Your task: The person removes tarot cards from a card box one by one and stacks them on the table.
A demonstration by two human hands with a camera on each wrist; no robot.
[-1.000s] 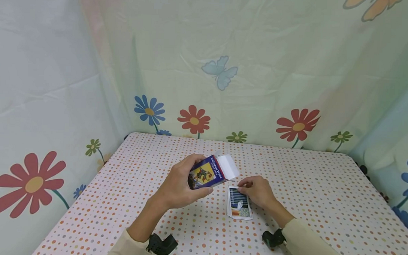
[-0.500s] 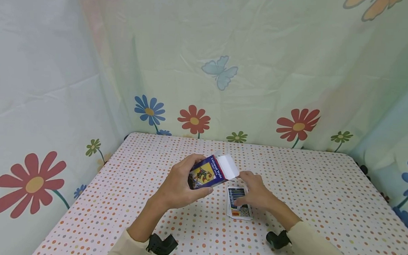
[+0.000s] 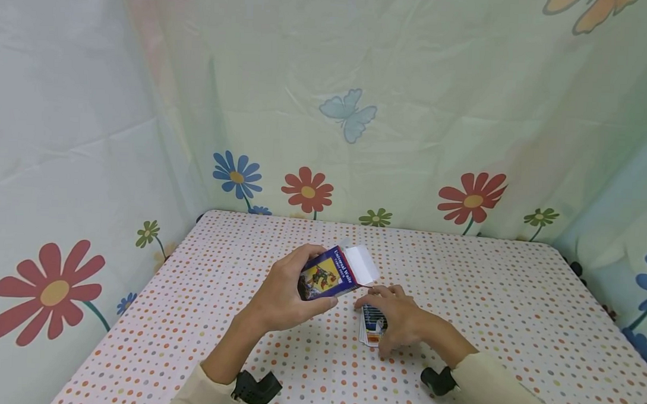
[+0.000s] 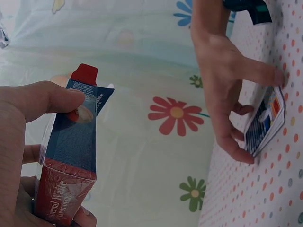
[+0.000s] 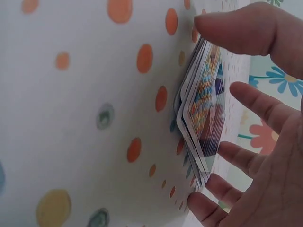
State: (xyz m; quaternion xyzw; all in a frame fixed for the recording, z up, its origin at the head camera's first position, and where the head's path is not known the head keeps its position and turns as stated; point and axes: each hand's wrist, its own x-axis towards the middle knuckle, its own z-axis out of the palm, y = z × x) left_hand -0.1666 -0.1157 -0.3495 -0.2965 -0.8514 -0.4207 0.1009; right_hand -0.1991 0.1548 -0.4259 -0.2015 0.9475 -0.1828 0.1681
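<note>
My left hand [image 3: 285, 299] grips a blue tarot deck box [image 3: 326, 274] above the table, tilted, its white top flap [image 3: 363, 264] raised. In the left wrist view the thumb presses the blue side of the box [image 4: 75, 142], with a red tab sticking up at its far end. A stack of tarot cards [image 3: 371, 324] lies face up on the table, its layers slightly uneven. Over it my right hand [image 3: 400, 317] is spread, thumb at the near end and fingers at the far end. In the right wrist view the fingers stand loosely around the card stack [image 5: 206, 109]; a firm hold is not visible.
A white tablecloth with coloured dots [image 3: 460, 278] covers the table. Behind it hangs a pale curtain [image 3: 412, 110] with flowers and butterflies. Each wrist carries a black camera, such as the left wrist camera [image 3: 256, 388].
My right hand has gone from pinching at the stack's upper edge to spreading over it, thumb now toward the near end. The left hand and box have stayed put.
</note>
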